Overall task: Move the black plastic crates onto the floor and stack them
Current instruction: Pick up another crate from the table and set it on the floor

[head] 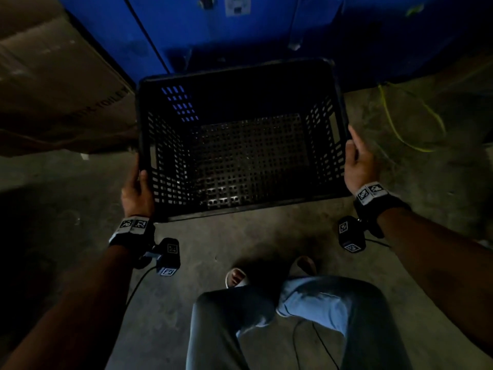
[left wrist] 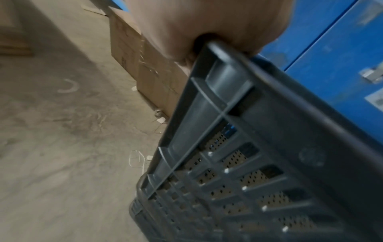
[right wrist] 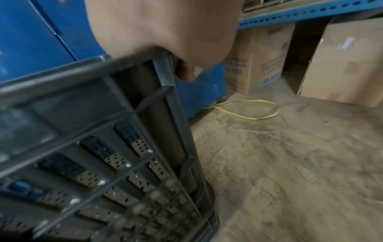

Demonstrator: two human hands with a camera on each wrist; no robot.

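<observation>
A black perforated plastic crate (head: 240, 140) is held upright and empty over the concrete floor (head: 213, 241), in front of my legs. My left hand (head: 137, 190) grips its left rim, thumb over the edge. My right hand (head: 358, 158) grips the right rim. In the left wrist view my left hand (left wrist: 207, 24) curls round the crate's (left wrist: 248, 147) top bar. In the right wrist view my right hand (right wrist: 165, 32) wraps over the crate's (right wrist: 103, 139) corner rim. Whether the crate's base touches the floor I cannot tell. No second crate is in view.
A blue metal cabinet (head: 213, 30) stands just behind the crate. Cardboard boxes (head: 48, 84) sit to the left, more boxes (right wrist: 342, 62) under a blue shelf to the right. A yellow strap (head: 408, 121) loops on the floor at right. My feet (head: 237, 277) are close behind.
</observation>
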